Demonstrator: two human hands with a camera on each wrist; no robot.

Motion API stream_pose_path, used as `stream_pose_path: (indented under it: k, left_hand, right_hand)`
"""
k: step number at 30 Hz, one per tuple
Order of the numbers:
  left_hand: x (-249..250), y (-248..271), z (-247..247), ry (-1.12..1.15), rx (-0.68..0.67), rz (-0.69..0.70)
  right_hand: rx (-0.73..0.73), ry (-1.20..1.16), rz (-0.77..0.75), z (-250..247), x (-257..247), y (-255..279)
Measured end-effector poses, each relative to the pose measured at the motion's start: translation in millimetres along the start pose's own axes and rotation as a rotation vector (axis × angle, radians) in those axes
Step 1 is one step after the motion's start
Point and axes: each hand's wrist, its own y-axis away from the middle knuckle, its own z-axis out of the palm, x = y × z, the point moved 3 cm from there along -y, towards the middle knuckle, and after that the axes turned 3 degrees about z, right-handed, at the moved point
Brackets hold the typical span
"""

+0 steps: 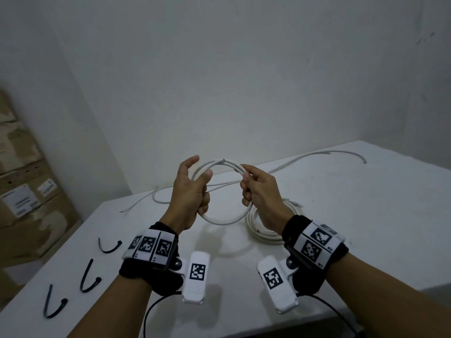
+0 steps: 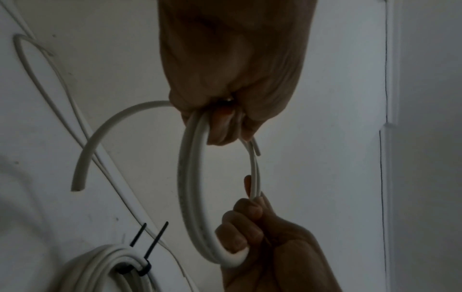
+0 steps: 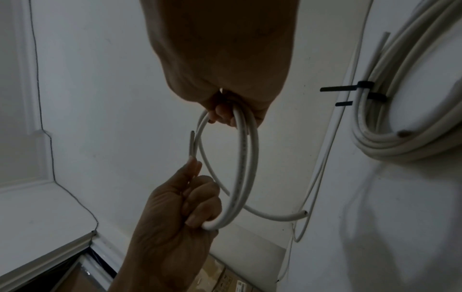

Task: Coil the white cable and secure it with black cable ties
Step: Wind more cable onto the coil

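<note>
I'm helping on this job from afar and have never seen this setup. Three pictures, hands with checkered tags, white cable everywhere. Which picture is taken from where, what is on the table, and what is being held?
There is no machine here: a person works with bare hands, wearing wrist bands with printed markers and small cameras. The wide picture comes from a head camera looking down at the white table. The other two come from the wrist cameras, each looking along its own hand.

The left hand and the right hand hold a small coil of white cable up between them, each gripping one side of the loop. It has no tie on it yet.

On the table lie three loose black cable ties near the left edge, a finished coil already bound with two black ties, and some loose thin white cables farther back. Cardboard boxes stand to the left.
</note>
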Motion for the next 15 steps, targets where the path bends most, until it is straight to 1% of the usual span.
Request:
stream_pose_path:
  k: [3,7,10,13,15]
  left_hand:
    - [-3.6,1.2,2.6,-0.113,-0.003,0.076]
    - [-6.7,-0.2,4.8,-0.252,0.052,0.111]
    - [-4.5,-0.8,4.7,-0.418,0.086,0.185]
    - [-0.9,0.8,7.2,-0.526,0.096,0.209]
    - [1.0,0.5,8.2,-0.596,0.110,0.237]
  right_hand:
    - [-0.037,0.006,0.009,-2.2,-1.4,0.0]
    - [-0.053,0.027,0.013,-4.6,-1.1,-1.2]
    - [-0.039,0.075,-0.006,-5.7,-1.0,-3.1]
    - [-0.034,0.127,-0.017,-6.6,-1.4,-5.4]
    - [-0.060,0.187,-0.029,-7.1,-2.3,-6.3]
